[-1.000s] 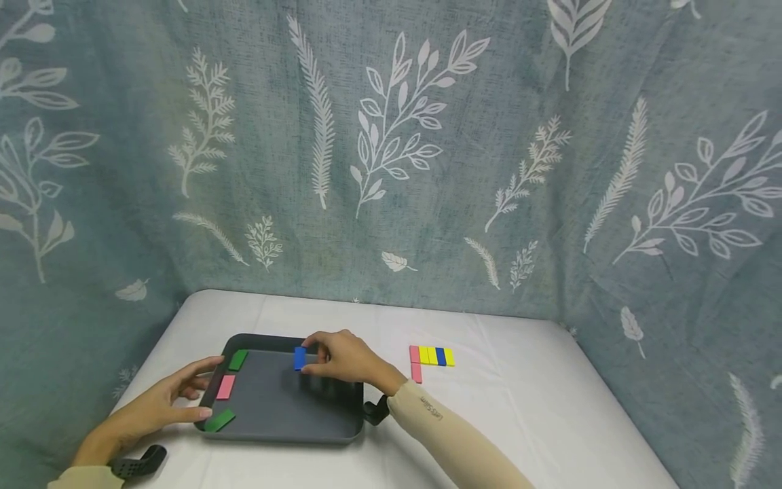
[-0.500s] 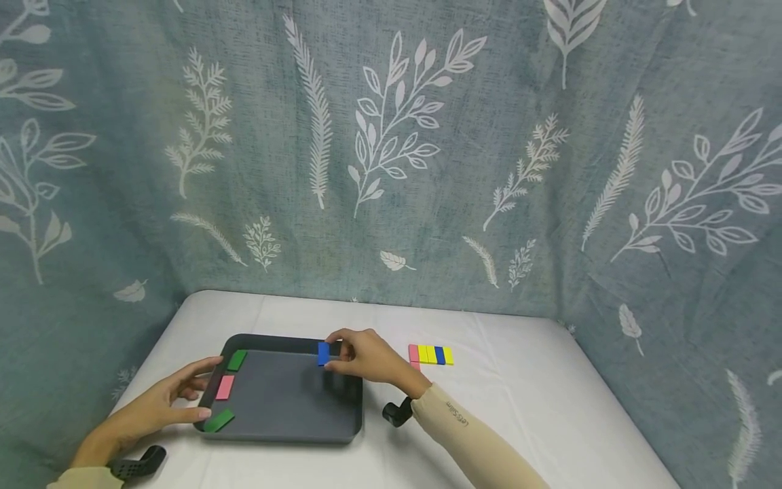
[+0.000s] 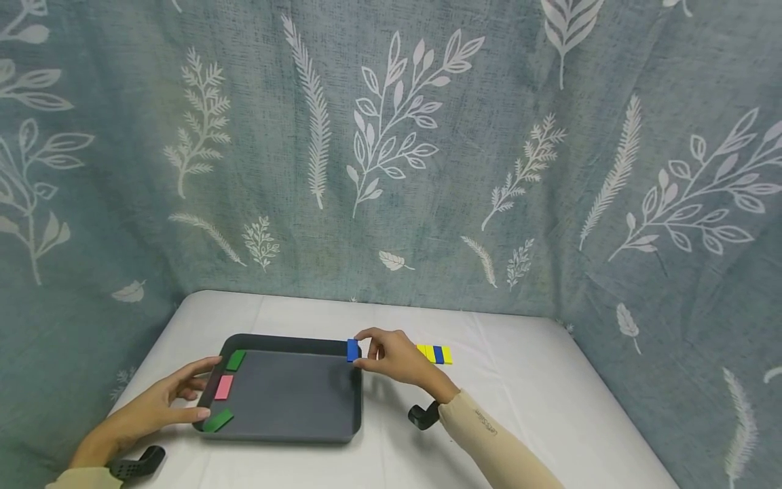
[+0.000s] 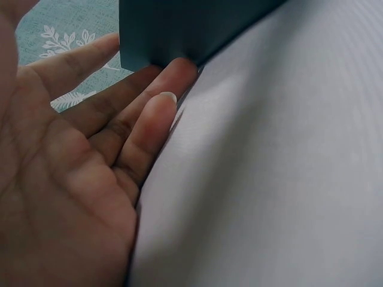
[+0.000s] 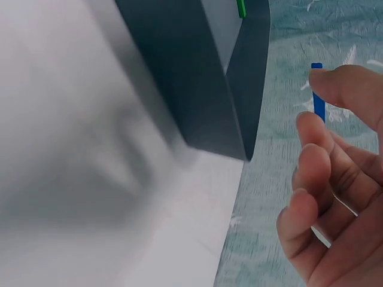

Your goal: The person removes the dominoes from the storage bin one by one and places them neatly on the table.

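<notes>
From here I see the right hand (image 3: 394, 354) has just carried the blue tile (image 3: 352, 350) rightward — thumb and fingers pinching it, now above the far right corner of the tray (image 3: 293, 401). I read it as nearly out, closer to the row of tiles (image 3: 438, 354) on the bench (image 3: 568, 394), with a pink tile (image 3: 224, 387) and two green tiles (image 3: 236, 360) inside — and the left hand (image 3: 153, 402) sits fingers spread at the left rim.
</notes>
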{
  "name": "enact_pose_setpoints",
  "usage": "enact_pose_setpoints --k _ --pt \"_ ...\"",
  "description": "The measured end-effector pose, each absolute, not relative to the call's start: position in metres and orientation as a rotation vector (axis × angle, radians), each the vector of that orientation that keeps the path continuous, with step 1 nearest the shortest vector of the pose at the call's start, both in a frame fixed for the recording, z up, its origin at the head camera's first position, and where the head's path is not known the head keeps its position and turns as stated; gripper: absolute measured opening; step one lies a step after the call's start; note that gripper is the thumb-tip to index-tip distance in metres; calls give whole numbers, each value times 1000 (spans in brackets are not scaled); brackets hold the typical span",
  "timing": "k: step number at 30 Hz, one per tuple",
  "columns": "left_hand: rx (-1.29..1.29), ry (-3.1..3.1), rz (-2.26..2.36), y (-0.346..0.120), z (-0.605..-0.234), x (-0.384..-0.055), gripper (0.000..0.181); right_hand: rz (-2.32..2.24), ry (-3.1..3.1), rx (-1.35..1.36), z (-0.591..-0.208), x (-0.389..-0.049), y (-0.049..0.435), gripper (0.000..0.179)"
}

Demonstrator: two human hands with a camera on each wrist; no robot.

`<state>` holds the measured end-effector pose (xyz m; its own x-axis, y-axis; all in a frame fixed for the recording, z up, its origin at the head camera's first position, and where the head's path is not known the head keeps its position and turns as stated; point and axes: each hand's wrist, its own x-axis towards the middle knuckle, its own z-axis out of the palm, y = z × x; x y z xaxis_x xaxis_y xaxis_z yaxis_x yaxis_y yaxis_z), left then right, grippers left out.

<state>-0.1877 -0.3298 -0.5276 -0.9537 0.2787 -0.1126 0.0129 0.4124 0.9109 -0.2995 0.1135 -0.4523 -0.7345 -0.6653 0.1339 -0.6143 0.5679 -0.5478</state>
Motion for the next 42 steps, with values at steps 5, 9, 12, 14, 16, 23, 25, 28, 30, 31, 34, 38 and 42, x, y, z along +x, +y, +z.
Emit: enact_pose_setpoints --k 5,9,12,14,16,23,25,28,30,31,34,38,42 --pt "243 2397 1575 -330 -528 -186 88 -935 2710 -1088 -456 -299 129 43" --pt "252 2380 1593 -332 -529 -186 88 -970 2722 -1063 -460 -299 142 43" --pt "250 2390 1579 -331 -528 -187 88 -985 2729 -1032 -462 -298 152 43" --pt "250 2397 1568 -331 -528 -188 87 -991 2731 -1011 -463 -297 158 42" --pt "250 2407 1556 -330 -528 -190 87 -991 2734 -999 -466 -296 163 42" --pt "234 2406 1554 -330 -530 -189 87 -1008 2756 -965 -477 -294 182 40" --pt "244 2404 1561 -330 -530 -188 87 -1021 2761 -957 -480 -293 187 39" --pt "269 2394 1581 -331 -529 -187 86 -1035 2765 -952 -483 -292 195 40" --pt "277 2390 1588 -330 -528 -187 86 -1041 2767 -940 -485 -292 199 41" --pt "281 2391 1591 -330 -528 -187 86 -1040 2772 -935 -486 -292 201 41" --pt "284 2401 1589 -330 -527 -186 86 -1034 2791 -934 -488 -291 206 41" --pt "293 2410 1589 -330 -526 -186 86 -1011 2815 -917 -490 -290 211 39" --pt "286 2408 1581 -330 -526 -185 86 -1015 2793 -860 -493 -288 217 40"
